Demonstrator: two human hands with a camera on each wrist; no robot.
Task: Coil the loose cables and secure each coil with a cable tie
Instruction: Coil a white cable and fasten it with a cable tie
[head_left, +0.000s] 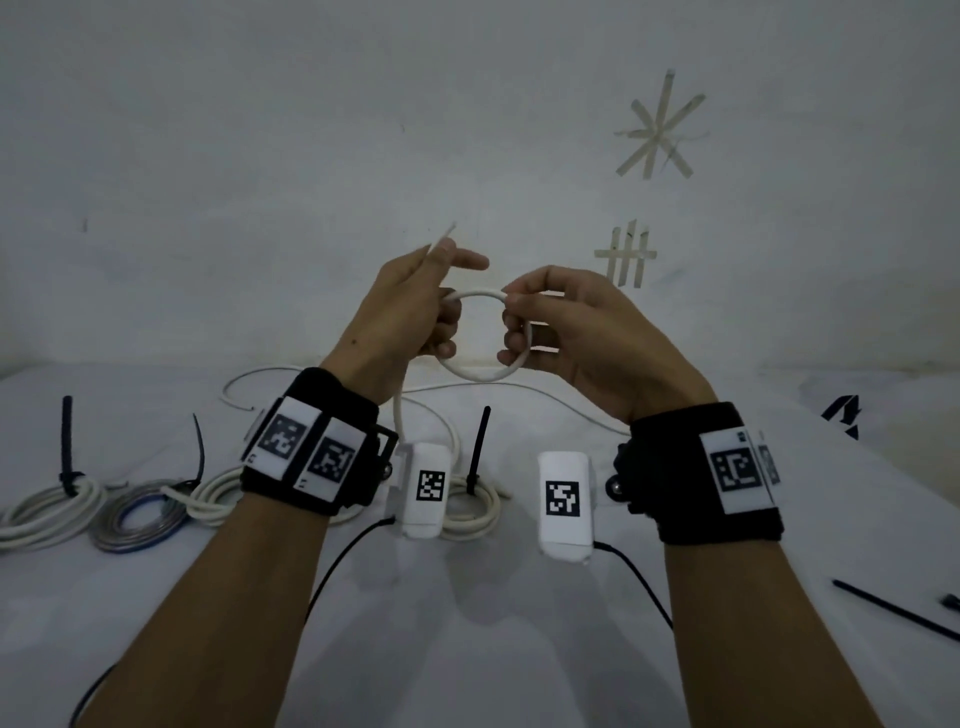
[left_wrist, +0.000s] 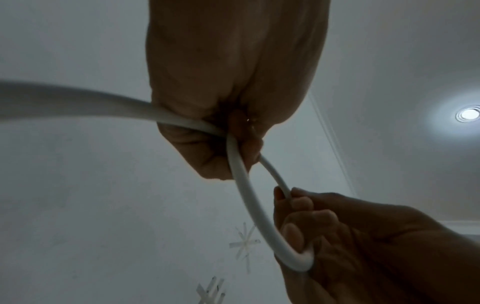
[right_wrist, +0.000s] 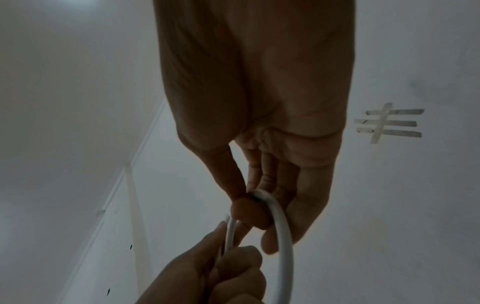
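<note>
A white cable (head_left: 480, 371) forms one small loop held up in front of the wall between both hands. My left hand (head_left: 415, 306) grips the loop's left side, with the cable's free end (head_left: 441, 240) sticking up past its fingers. My right hand (head_left: 524, 317) pinches the loop's top right between thumb and fingers. In the left wrist view the white cable (left_wrist: 249, 197) bends from the left hand (left_wrist: 223, 144) down to the right hand (left_wrist: 306, 226). In the right wrist view the loop (right_wrist: 283, 236) hangs from the right hand (right_wrist: 259, 205). The rest of the cable trails down to the table (head_left: 519, 387).
On the white table (head_left: 467, 623) lie tied coils: a white one (head_left: 47, 512), a grey-blue one (head_left: 140, 519), and two more white ones (head_left: 218, 496) (head_left: 475, 506), each with a black tie. Loose black ties (head_left: 893, 608) lie at right.
</note>
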